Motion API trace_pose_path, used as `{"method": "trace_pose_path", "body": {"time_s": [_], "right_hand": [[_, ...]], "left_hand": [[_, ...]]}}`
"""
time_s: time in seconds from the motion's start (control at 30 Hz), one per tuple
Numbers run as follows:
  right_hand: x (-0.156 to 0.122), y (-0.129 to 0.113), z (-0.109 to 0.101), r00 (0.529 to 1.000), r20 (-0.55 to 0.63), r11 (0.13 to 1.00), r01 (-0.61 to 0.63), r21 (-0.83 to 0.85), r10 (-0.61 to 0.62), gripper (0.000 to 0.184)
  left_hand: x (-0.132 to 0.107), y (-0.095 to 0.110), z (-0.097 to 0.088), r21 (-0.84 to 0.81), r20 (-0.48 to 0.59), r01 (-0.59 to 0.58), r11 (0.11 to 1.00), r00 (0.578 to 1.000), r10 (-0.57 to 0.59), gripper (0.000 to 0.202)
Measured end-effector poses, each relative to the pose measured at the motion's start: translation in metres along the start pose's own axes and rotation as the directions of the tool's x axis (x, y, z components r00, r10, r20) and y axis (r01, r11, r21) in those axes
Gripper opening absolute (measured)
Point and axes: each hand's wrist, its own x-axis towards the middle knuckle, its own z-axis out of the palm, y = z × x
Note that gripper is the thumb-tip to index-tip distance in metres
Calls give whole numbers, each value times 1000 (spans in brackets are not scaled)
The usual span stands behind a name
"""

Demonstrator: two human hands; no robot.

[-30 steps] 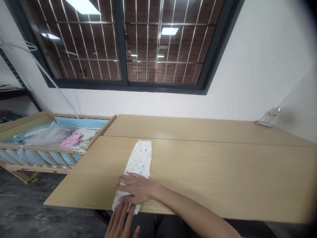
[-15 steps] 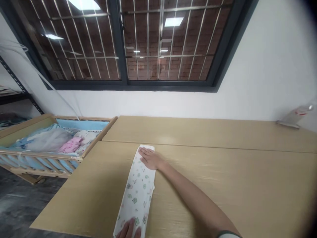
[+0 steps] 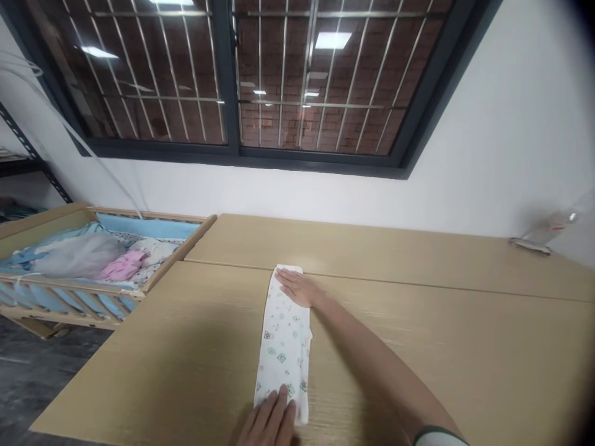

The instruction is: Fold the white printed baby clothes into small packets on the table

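A white baby garment with small green and pink prints lies folded into a long narrow strip on the wooden table. My right hand lies flat, fingers stretched out, on the strip's far end. My left hand rests flat on the near end, at the bottom of the view, partly cut off.
A wooden crib with blue lining and pink and white cloths stands to the left of the table. A clear plastic item lies at the table's far right by the white wall. A barred window is above.
My right hand slid from the strip's near end to its far end and stays there. My left hand came up onto the near end. The view shifted closer.
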Motion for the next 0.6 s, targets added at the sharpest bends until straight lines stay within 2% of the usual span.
{"method": "trace_pose_path", "body": {"time_s": [0.07, 0.17, 0.27, 0.4, 0.47, 0.53, 0.6], "right_hand": [[-5, -15, -5, 999, -32, 998, -26, -54, 24, 54], [-30, -56, -18, 995, -93, 999, -31, -34, 28, 51], [-78, -110, -34, 992, -109, 986, -41, 160, 59, 40], [-150, -174, -46, 998, 10, 919, -65, 388, 67, 30], [-179, -195, -38, 995, 16, 917, -102, 386, 104, 42], [-201, -208, -17, 994, -40, 944, -88, 317, 106, 58], [-215, -217, 10, 983, -162, 975, -53, 214, 89, 51]], "left_hand": [[16, -19, -17, -158, 62, 28, 987, 998, -19, 29], [31, -44, -38, -333, 128, 83, 939, 991, -43, 26], [30, -59, -48, -388, 108, 47, 920, 994, -6, 25], [14, -64, -47, -356, 36, -78, 931, 995, 97, 20], [7, -63, -47, -297, 22, -142, 944, 988, 155, 26], [0, -62, -48, -253, 10, -204, 946, 977, 213, 36], [-8, -60, -49, -255, 3, -244, 936, 967, 253, 32]]}}
